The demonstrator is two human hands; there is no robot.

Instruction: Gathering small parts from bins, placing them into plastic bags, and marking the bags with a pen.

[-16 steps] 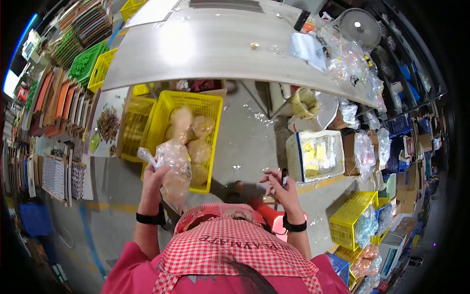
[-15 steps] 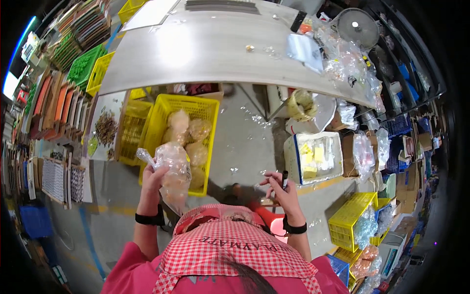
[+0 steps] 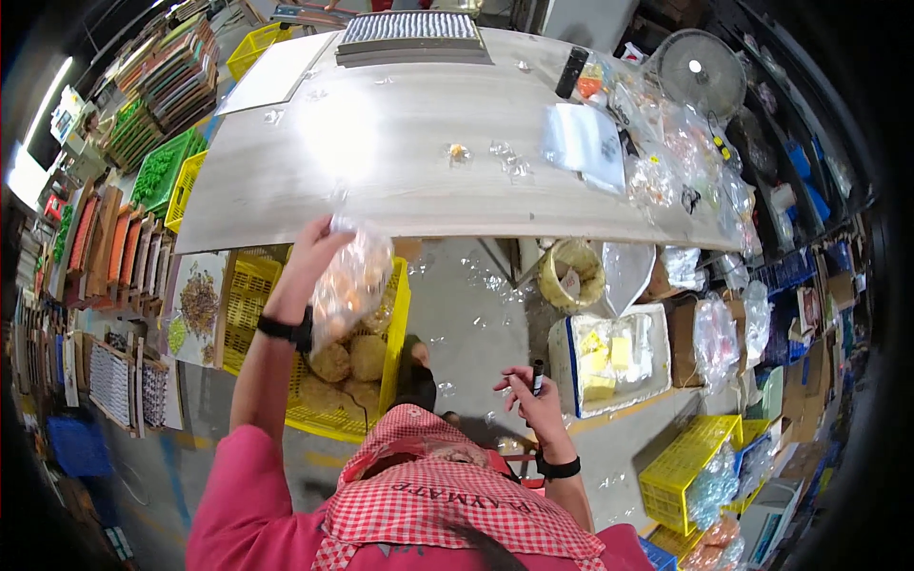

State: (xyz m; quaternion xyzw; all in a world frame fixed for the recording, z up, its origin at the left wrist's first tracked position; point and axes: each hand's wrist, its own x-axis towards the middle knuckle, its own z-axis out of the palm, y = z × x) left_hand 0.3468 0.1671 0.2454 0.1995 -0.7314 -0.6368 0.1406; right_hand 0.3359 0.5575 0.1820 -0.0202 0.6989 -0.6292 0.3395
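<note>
My left hand [image 3: 316, 249] grips the top of a clear plastic bag [image 3: 354, 283] filled with small orange and pale pieces. The bag hangs over the near edge of the table [image 3: 428, 205], above a yellow crate [image 3: 397, 328]. Inside that crate lie several more filled bags [image 3: 365, 358], partly covered by the held one. Off to the right, at a lower level, my right hand [image 3: 535, 404] is closed round a black marker pen [image 3: 538, 377], which points upward. Its index finger reaches out to the left.
On the tabletop are a plastic scrap with an orange bit [image 3: 458, 152], pale plastic sheets [image 3: 583, 143] and a heap of clear bags [image 3: 666, 157]. A fan [image 3: 700, 73] stands at the back right. A white foam box [image 3: 569, 381] and a yellow crate [image 3: 666, 490] sit at the right.
My left hand has carried the filled bag forward and up from the crate to the table's edge. My right hand still holds the marker pen, slightly lower. The view has shifted with more table showing.
</note>
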